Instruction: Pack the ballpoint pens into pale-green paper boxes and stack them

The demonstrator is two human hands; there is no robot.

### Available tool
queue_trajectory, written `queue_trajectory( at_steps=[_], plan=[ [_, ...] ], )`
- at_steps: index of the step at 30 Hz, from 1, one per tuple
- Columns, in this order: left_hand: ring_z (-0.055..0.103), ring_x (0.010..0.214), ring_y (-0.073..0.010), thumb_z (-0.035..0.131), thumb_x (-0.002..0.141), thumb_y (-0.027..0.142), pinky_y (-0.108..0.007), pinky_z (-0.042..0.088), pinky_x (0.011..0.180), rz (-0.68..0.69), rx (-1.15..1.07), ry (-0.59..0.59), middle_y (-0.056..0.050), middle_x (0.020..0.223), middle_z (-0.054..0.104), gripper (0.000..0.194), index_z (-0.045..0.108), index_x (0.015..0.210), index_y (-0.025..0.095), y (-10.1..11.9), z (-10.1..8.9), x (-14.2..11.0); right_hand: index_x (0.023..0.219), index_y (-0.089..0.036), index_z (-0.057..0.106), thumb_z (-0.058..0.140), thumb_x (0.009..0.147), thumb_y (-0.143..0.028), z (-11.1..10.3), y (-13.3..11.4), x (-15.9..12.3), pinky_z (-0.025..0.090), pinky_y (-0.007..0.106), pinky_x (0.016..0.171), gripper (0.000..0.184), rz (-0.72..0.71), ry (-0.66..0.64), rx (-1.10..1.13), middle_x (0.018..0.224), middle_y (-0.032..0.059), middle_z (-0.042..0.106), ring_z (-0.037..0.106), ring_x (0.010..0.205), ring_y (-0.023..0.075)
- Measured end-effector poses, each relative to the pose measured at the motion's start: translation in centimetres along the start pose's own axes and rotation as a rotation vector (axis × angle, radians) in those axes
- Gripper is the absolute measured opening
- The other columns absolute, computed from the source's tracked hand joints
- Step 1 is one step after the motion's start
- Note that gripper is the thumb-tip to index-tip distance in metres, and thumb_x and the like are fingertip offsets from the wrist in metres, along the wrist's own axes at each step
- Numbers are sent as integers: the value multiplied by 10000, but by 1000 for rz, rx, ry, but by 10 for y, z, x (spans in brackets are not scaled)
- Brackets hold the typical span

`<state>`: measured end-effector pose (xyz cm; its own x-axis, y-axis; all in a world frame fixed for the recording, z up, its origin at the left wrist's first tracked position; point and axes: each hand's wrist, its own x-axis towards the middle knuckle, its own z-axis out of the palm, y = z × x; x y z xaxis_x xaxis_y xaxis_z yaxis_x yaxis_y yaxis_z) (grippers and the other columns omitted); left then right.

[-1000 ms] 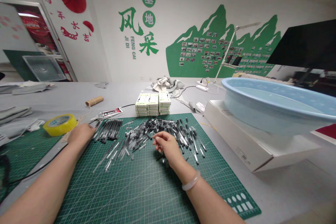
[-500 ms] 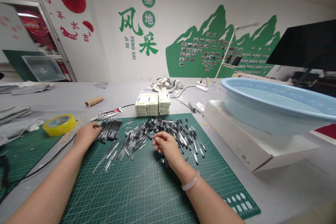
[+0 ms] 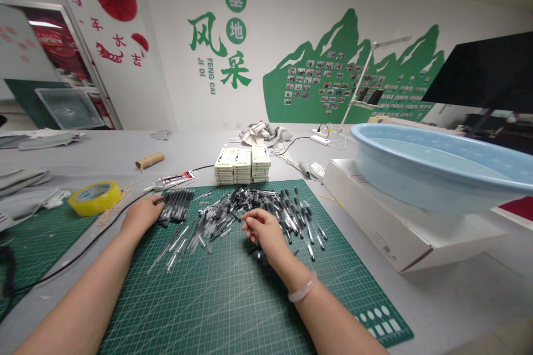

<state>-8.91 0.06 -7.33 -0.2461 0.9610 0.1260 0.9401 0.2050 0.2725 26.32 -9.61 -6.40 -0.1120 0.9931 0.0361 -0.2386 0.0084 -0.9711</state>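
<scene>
My left hand [image 3: 144, 214] lies at the left edge of a neat row of black-capped pens [image 3: 178, 205], its fingers stretched out against the nearest ones. My right hand [image 3: 263, 233] hovers over the mat just in front of a loose heap of pens [image 3: 250, 199], thumb and fingertips pressed together. Whatever sits in that pinch is too small to make out; a dark pen end shows close to the fingertips. Small black parts [image 3: 261, 255] lie partly hidden beneath this hand. Several clear pen pieces [image 3: 178, 249] are scattered between the two hands on the green cutting mat [image 3: 208, 305].
Behind the heap stand stacked small boxes [image 3: 237, 165], with a printed pen packet [image 3: 175, 178] to their left. Yellow tape [image 3: 95, 198] and a bamboo piece [image 3: 150, 160] lie at left. A blue basin [image 3: 425, 177] rests on a white carton [image 3: 387, 233] at right.
My left hand has shifted slightly to the right along the pen row. My right hand keeps the same place and pinched shape.
</scene>
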Motion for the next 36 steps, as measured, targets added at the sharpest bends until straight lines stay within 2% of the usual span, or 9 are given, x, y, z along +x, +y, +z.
queue_trajectory(
  at_steps=[5,18,22,25,29,33,36],
  plan=[
    [595,1044,-335,393,829,419,-398,463,847,-36,88,-12,-147,1140,660,483,647,1173,193,2,-1,0,789,-143,625,576,713,-263,0,0,-1,331,190,412,151,-5,-4,0,623,8,618,502,478,84],
    [590,1042,-330,393,841,431,-387,456,841,-55,111,-26,-149,1141,658,480,646,1151,167,4,-3,0,789,-141,622,573,717,-250,-2,-1,-1,330,185,411,139,-22,10,5,629,15,622,505,479,85],
    [605,987,-330,373,843,406,-398,467,811,-25,116,42,-169,1077,668,483,634,1159,151,13,-11,-7,797,-147,617,566,720,-251,-2,-2,0,324,182,407,139,-44,43,5,628,7,615,496,474,84],
    [596,986,-328,380,837,380,-401,459,817,28,120,129,-165,1065,660,454,642,1126,147,29,-18,-14,817,-158,614,558,730,-266,-5,-3,3,326,189,409,149,-81,105,-14,626,-4,600,493,480,92],
    [610,937,-286,428,817,368,-353,452,788,137,50,183,-116,1008,681,363,680,1005,186,64,-26,-27,826,-173,616,556,738,-280,-18,-7,9,354,211,450,151,-144,201,-67,645,-9,591,505,515,111],
    [628,850,-223,492,786,372,-286,436,723,297,-93,25,-39,930,710,278,695,914,231,107,-26,-45,820,-174,625,530,753,-270,-40,-11,19,410,252,542,151,-252,384,-227,675,0,605,522,563,136],
    [620,838,-194,518,776,334,-257,419,712,479,-145,-75,-18,911,705,236,700,899,250,136,-20,-59,806,-177,634,518,753,-222,-53,-11,24,439,280,675,135,-323,469,-440,752,21,644,578,697,167]
  ],
)
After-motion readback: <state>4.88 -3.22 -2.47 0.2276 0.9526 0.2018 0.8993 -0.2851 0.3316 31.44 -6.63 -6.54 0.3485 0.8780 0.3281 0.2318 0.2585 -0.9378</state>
